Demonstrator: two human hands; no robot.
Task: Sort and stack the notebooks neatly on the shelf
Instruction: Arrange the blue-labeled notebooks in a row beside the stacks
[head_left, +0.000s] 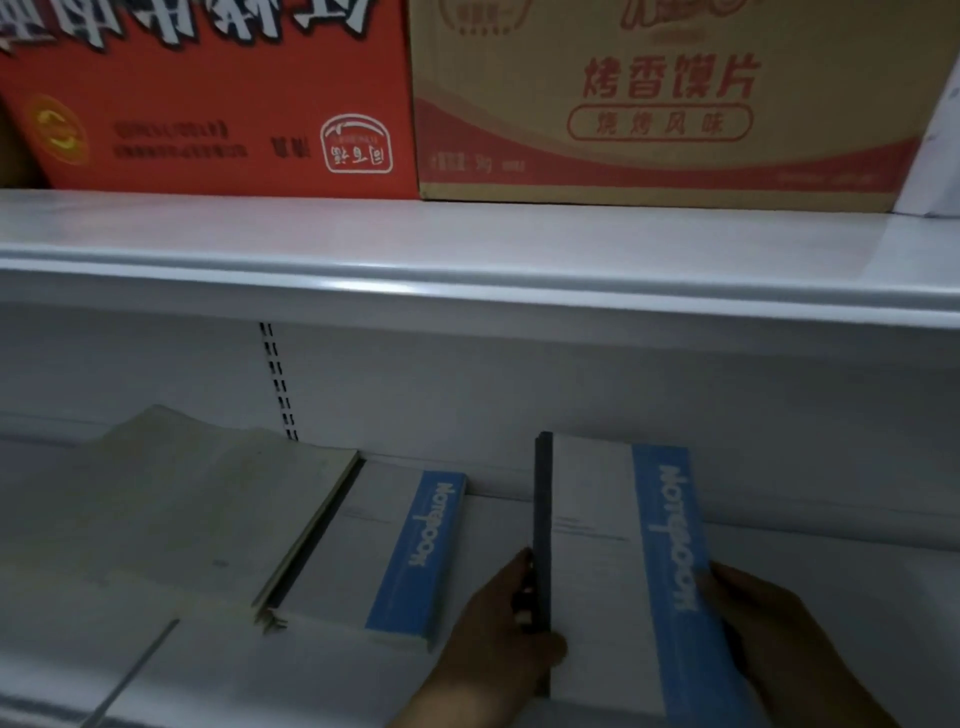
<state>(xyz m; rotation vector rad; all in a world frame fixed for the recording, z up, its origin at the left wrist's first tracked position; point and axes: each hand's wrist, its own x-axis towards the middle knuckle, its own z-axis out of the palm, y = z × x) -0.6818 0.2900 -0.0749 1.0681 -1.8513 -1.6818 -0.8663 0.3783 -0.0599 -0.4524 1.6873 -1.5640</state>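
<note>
Gripping the notebook stack (618, 561) by both long edges, left hand (498, 629) and right hand (769, 629) clamp stiff, moderately heavy, slick covers above the shelf (831, 582) front edge.

Single head-worn wide-angle view, facing forward and slightly down into a white shelf (467, 249) unit. Positioned close: lower shelf board (805, 597) within arm's reach, boxes (675, 104) on the upper level cropped at the top edge. Image soft throughout.
</note>
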